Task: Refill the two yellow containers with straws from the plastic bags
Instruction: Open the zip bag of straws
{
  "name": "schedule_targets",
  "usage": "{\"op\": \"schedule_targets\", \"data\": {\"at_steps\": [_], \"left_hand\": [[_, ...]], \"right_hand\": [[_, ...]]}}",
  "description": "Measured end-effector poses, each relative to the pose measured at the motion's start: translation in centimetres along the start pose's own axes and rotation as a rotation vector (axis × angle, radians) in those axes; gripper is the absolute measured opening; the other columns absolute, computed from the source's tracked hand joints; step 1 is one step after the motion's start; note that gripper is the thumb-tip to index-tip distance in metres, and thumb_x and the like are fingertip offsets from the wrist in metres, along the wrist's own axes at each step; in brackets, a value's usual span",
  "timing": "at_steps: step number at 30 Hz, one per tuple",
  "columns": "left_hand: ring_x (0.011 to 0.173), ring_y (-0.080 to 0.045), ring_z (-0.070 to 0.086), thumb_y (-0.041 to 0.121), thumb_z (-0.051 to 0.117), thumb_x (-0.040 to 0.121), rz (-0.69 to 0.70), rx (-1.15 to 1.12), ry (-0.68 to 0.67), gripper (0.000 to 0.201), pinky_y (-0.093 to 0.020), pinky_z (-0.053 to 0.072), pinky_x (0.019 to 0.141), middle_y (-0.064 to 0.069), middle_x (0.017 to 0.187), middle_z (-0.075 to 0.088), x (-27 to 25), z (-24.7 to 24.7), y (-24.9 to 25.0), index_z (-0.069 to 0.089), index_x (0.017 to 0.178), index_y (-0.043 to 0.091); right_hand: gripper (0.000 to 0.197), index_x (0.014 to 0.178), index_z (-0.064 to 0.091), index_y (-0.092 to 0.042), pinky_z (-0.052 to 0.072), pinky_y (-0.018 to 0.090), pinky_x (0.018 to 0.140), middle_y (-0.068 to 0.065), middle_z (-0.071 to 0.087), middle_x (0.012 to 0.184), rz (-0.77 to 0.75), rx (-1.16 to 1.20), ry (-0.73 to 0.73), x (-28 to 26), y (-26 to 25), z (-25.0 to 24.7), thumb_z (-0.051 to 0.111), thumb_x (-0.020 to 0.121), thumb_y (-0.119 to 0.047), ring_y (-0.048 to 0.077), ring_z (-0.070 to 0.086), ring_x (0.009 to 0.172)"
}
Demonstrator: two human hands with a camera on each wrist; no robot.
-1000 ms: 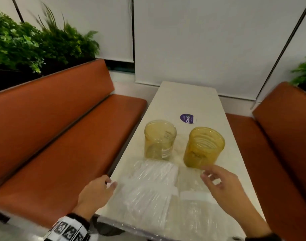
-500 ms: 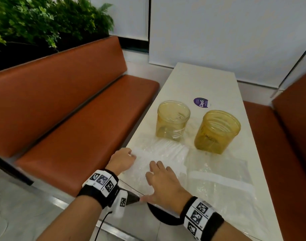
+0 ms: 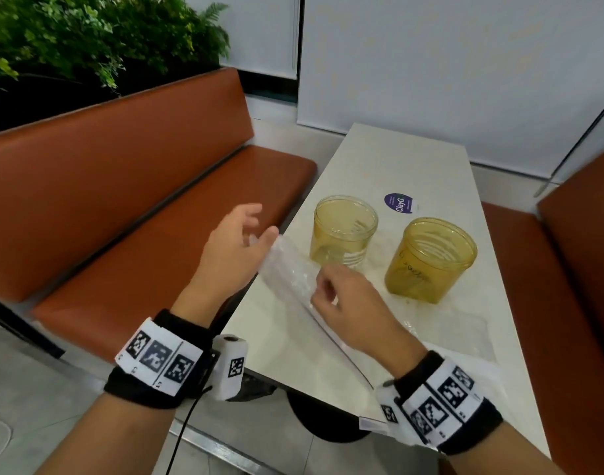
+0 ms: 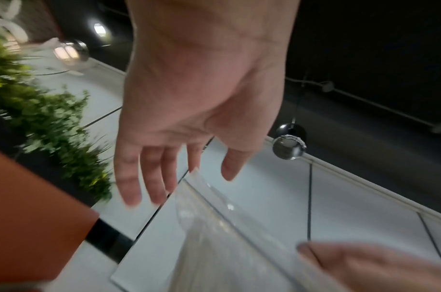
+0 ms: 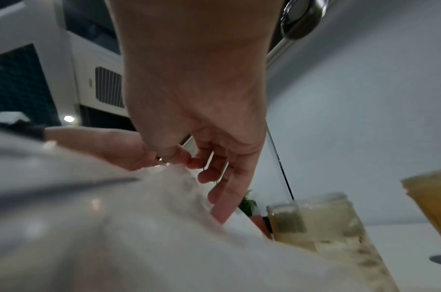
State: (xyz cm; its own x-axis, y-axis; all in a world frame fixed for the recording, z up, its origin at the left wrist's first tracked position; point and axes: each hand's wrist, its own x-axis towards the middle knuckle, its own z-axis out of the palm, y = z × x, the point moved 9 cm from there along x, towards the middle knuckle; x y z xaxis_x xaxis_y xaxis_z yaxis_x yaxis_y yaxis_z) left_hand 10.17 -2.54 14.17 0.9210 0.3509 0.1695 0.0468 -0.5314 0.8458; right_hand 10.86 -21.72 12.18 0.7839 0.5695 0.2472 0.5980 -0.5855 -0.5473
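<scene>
left hand (image 3: 237,250), right hand (image 3: 353,311), lifted bag (image 3: 288,272), table edge (image 3: 245,310)

On the pale table top (image 3: 389,159) in front of you sits a round dark-blue sticker (image 3: 399,202), just beyond the two containers; you can read "ClayG" on it in white letters, while the smaller lines beside that word are too fine to make out. The right-hand translucent yellow plastic container (image 3: 430,260) bears dark handwriting on its wall, which you cannot read.
</scene>
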Motion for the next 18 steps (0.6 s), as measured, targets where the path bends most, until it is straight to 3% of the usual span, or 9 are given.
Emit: {"op": "schedule_targets", "data": {"at_steps": [2,3,5,7,10,12,14,18], "left_hand": [[0.088,-0.013,0.063,0.043,0.065,0.093,0.094,0.056,0.21,0.03,-0.032,0.056,0.076,0.006,0.106,0.064,-0.9,-1.7,2.5,0.058,0.115,0.024],[0.081,-0.014,0.063,0.044,0.065,0.093,0.108,0.062,0.251,0.024,-0.033,0.054,0.07,0.005,0.095,0.065,-1.2,-1.8,3.1,0.06,0.103,0.023],[0.073,-0.017,0.064,0.047,0.066,0.092,0.06,0.056,0.158,0.026,-0.035,0.052,0.065,0.004,0.079,0.066,-0.9,-0.1,2.9,0.062,0.085,0.022],[0.07,-0.024,0.067,0.049,0.065,0.091,-0.013,-0.012,0.008,0.032,-0.038,0.055,0.066,0.002,0.069,0.067,-0.4,2.2,2.0,0.065,0.077,0.019],[0.066,-0.02,0.066,0.051,0.068,0.087,-0.02,-0.047,-0.026,0.032,-0.035,0.056,0.065,0.005,0.065,0.067,0.0,3.9,1.6,0.071,0.075,0.021],[0.065,-0.008,0.062,0.046,0.071,0.087,0.003,0.01,-0.027,0.024,-0.025,0.049,0.062,0.011,0.068,0.069,-0.1,4.6,1.9,0.077,0.077,0.025],[0.068,-0.006,0.063,0.037,0.071,0.09,0.011,0.055,-0.014,0.017,-0.02,0.044,0.062,0.013,0.074,0.072,0.0,4.9,2.2,0.08,0.082,0.025],[0.072,-0.005,0.063,0.029,0.067,0.094,-0.011,-0.014,-0.008,0.018,-0.02,0.046,0.064,0.01,0.08,0.072,0.4,5.4,2.0,0.08,0.088,0.019]], "right_hand": [[0.014,0.076,0.051,-0.019,0.046,0.034,0.06,-0.001,0.057,0.073,0.041,0.114,0.062,1.4,-0.1,-1.7,0.055,0.09,-0.02,0.012,0.051,0.065],[0.014,0.076,0.052,-0.016,0.047,0.035,0.06,0.002,0.058,0.072,0.075,0.169,0.083,2.0,0.0,-2.2,0.055,0.09,-0.017,0.011,0.049,0.062],[0.014,0.079,0.054,-0.009,0.052,0.039,0.059,0.006,0.06,0.072,0.158,0.281,0.091,2.7,0.4,-2.6,0.054,0.092,-0.013,0.01,0.05,0.058],[0.016,0.081,0.053,-0.003,0.058,0.038,0.052,0.011,0.058,0.073,0.241,0.383,0.067,3.0,0.9,-2.3,0.052,0.095,-0.012,0.014,0.054,0.059],[0.021,0.086,0.052,0.006,0.058,0.03,0.049,0.02,0.056,0.082,0.348,0.505,0.047,2.9,1.8,-1.3,0.049,0.097,-0.011,0.018,0.06,0.068],[0.023,0.087,0.054,0.006,0.06,0.034,0.051,0.022,0.058,0.084,0.394,0.539,0.03,2.8,2.3,-0.8,0.049,0.098,-0.013,0.022,0.065,0.071],[0.024,0.087,0.057,0.002,0.061,0.036,0.052,0.02,0.063,0.083,0.423,0.519,0.012,2.7,2.9,-0.5,0.051,0.099,-0.018,0.025,0.067,0.07],[0.033,0.073,0.052,-0.02,0.047,0.032,0.053,-0.006,0.053,0.061,0.273,0.186,0.28,3.2,3.2,-3.5,0.058,0.095,-0.044,0.014,0.051,0.055]]}}
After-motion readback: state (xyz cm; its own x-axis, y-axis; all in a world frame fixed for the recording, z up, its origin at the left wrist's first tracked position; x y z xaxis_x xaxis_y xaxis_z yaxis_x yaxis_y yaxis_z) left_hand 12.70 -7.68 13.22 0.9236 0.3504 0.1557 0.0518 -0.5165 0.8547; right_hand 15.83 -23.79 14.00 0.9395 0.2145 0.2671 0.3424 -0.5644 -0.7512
